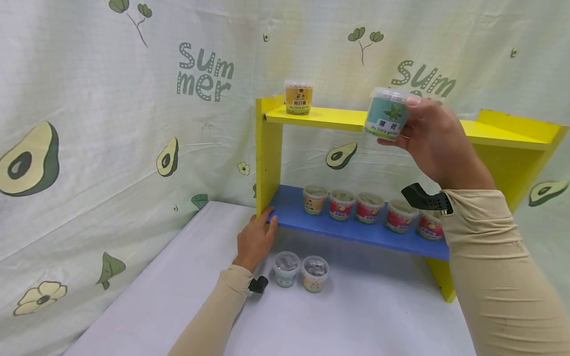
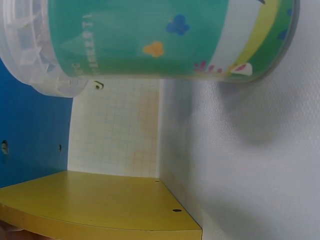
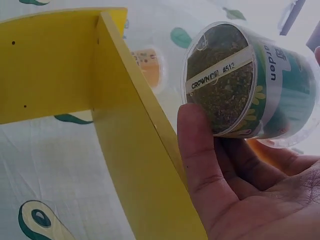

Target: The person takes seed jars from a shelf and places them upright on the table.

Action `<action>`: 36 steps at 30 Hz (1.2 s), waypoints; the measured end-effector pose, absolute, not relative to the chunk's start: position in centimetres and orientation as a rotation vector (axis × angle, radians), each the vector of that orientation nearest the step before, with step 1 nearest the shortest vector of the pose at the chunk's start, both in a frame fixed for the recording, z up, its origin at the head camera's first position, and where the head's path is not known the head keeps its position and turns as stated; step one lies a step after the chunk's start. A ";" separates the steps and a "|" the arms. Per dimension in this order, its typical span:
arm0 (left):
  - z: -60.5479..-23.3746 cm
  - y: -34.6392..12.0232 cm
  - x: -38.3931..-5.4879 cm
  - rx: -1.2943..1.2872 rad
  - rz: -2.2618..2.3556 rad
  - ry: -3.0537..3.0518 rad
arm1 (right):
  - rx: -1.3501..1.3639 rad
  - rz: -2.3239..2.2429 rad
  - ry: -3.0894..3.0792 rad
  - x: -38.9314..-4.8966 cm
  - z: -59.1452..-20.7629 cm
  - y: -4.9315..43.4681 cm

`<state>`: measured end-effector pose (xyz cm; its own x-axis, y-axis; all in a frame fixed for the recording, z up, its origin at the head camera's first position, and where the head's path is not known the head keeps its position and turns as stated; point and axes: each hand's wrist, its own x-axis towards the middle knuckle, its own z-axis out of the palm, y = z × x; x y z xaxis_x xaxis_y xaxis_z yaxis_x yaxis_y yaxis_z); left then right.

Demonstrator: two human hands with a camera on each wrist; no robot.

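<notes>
My right hand (image 1: 429, 133) holds a teal planting cup (image 1: 386, 114) with a clear lid and a leaf picture, overlapping the top yellow shelf (image 1: 331, 117) in the head view. The right wrist view shows dark soil through the base of this tilted planting cup (image 3: 225, 75), with fingers (image 3: 197, 155) against it. Low on the left, my left hand (image 1: 255, 242) grips the yellow side panel (image 1: 269, 163) of the shelf unit, at the blue shelf's left end. A second teal cup (image 2: 145, 37) fills the top of the left wrist view, close to that hand.
An orange-yellow cup (image 1: 299, 99) stands at the top shelf's left end. On the blue shelf (image 1: 356, 236) are an orange cup (image 1: 314, 200) and several red cups (image 1: 341, 205). A teal cup (image 1: 286, 269) and an orange cup (image 1: 315, 273) stand on the white table (image 1: 356, 316).
</notes>
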<state>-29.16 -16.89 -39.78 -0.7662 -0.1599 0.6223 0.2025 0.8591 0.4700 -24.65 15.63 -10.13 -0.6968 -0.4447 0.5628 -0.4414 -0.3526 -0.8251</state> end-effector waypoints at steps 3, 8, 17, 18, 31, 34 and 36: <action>-39.7 -16.9 -29.2 -0.039 -0.694 -2.346 | -1.264 -2.247 1.762 -24.1 -10.9 16.0; -39.6 -16.9 -29.2 -0.039 -0.699 -2.344 | -1.251 -2.199 1.836 -23.4 -12.3 16.0; -39.8 -16.9 -28.9 -0.035 -0.712 -2.364 | -1.207 -2.128 1.922 -23.7 -15.9 16.0; -39.8 -16.8 -28.9 -0.037 -0.710 -2.365 | -1.201 -2.128 1.922 -23.8 -16.4 16.1; -39.8 -16.7 -28.8 -0.053 -0.705 -2.350 | -1.022 -2.105 1.960 -23.9 -22.3 16.7; -39.8 -16.7 -28.8 -0.053 -0.704 -2.345 | -0.984 -2.104 1.961 -24.0 -23.5 16.8; -39.7 -16.7 -28.8 -0.051 -0.699 -2.342 | -0.966 -2.098 1.976 -24.1 -24.2 16.8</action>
